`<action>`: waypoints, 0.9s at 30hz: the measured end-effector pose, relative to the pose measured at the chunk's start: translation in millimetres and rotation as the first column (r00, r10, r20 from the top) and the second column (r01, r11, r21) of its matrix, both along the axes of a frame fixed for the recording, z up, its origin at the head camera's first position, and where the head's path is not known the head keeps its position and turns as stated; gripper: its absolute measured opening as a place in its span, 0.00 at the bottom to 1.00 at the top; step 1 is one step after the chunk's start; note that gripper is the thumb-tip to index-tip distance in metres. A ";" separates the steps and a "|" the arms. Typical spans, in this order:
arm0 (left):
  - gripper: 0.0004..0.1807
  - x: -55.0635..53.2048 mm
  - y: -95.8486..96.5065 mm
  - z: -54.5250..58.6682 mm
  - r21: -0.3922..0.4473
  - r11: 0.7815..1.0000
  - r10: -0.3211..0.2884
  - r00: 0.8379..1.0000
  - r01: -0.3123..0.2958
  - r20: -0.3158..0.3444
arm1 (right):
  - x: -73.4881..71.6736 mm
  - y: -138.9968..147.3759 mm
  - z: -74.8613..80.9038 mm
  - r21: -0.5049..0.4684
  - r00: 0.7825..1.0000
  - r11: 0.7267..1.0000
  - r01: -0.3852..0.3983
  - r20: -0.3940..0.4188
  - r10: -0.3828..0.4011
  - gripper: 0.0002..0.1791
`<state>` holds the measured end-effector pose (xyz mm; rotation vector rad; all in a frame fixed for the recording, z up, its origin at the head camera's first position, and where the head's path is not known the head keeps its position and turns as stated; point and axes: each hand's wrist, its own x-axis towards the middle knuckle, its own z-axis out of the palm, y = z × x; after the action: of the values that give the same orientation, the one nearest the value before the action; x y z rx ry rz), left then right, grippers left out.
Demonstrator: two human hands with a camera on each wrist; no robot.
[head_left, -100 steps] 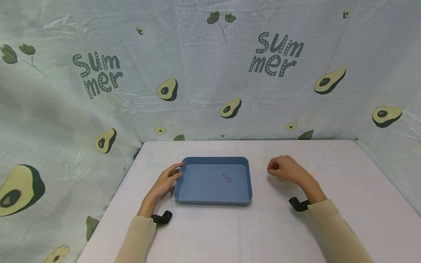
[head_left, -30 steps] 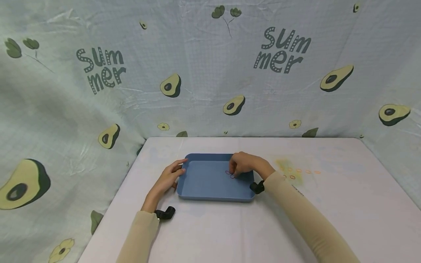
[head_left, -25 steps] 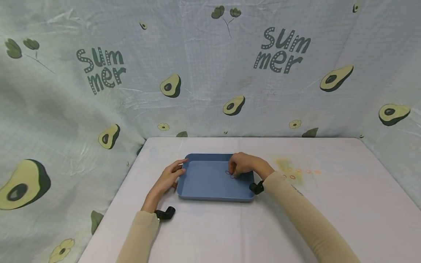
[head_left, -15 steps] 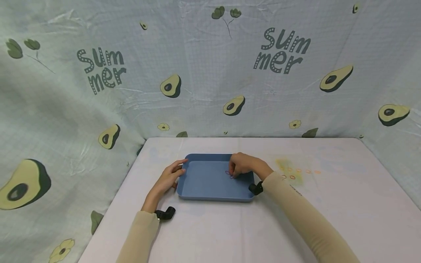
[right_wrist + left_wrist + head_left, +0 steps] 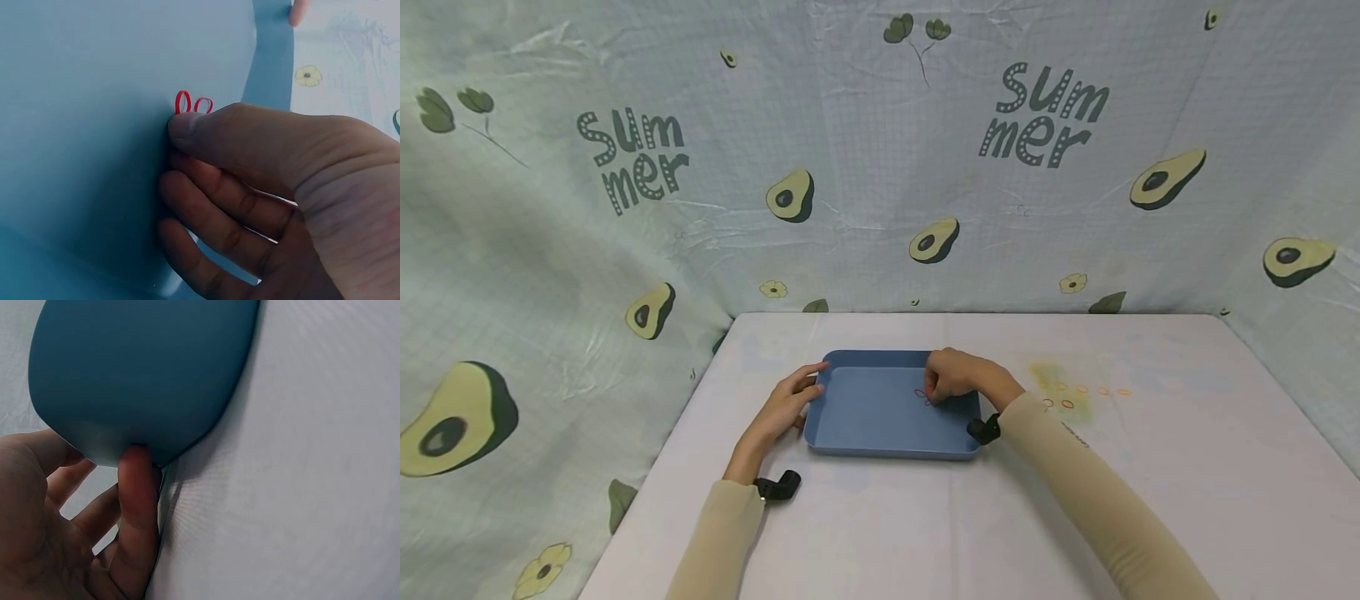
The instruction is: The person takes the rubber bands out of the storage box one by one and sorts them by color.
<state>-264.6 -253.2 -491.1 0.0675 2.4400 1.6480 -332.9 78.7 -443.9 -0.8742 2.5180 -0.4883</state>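
Note:
A shallow blue tray (image 5: 880, 417) lies on the white-covered table. My left hand (image 5: 782, 407) holds the left rim; in the left wrist view its fingers (image 5: 137, 494) press against the outer wall. Inside the right half of the tray is my right hand (image 5: 958, 375), thumb and index tip together low over the floor. Two small red rubber bands (image 5: 182, 102) show at the thumb tip in the right wrist view. The right fingers seem to pinch a red rubber band, partly hidden by the thumb. The same loops, thin red rubber bands (image 5: 920, 393), appear beside the fingertips in the head view.
To the right of the tray, several orange and red rubber bands (image 5: 1067, 404) lie on the table, some over a yellow-green patch (image 5: 1043, 372). A printed avocado curtain (image 5: 850, 167) rises behind the table. Black camera mounts (image 5: 778, 486) sit on both wrists.
From above the table on the right, my right hand has moved left into the tray beside the red bands. Over the last second it has barely shifted. The left hand stays at the rim.

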 end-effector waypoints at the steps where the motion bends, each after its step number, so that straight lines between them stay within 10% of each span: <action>1: 0.27 0.1 0.0 0.0 0.000 1.000 0.000 1.000 0.000 0.000 | 0.0 0.2 0.0 0.003 1.000 1.000 -0.004 -0.005 0.004 0.10; 27: 0.27 0.1 -0.7 -0.2 0.005 1.000 -0.011 1.000 0.012 -0.013 | 7.5 21.8 22.3 -0.110 0.993 0.994 0.023 -0.113 -0.036 0.05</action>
<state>-264.5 -253.9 -491.4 0.0929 2.4406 1.6536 -325.4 100.5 -421.6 -0.9309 2.6324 -0.6061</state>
